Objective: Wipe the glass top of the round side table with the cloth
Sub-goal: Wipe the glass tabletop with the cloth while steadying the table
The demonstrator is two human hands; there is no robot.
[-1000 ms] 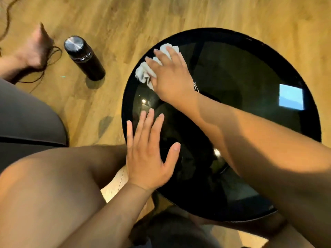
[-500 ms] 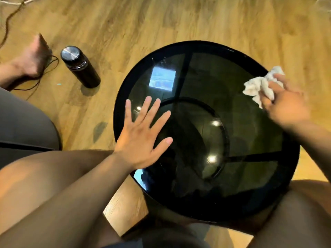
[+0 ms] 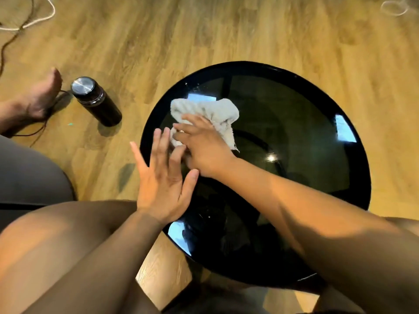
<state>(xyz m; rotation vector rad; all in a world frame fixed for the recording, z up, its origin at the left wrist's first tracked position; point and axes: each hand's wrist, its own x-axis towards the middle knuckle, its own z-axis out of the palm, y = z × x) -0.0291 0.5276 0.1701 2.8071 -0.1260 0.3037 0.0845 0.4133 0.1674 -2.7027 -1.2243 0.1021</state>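
Head view
Cloth [image 3: 210,112]: lies on the glass top [image 3: 294,137] near its 10 o'clock rim, long axis set roughly 9 to 3.
Right hand [image 3: 201,146]: fingers are laid nearly straight over the cloth and press it down; most of the cloth is spread at 12 o'clock from the knuckles.
Left hand [image 3: 163,184]: laid flat with fingers spread at the 9 o'clock rim, holding nothing, just beside the right hand.
Coming move: probably a sweep toward 3 o'clock.
Room: a flask [image 3: 96,100] stands on the wooden floor [image 3: 226,30] at 9 o'clock, apart from the table.

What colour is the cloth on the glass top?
Off-white, with a ribbed weave; the cloth shows clearly in the head view.
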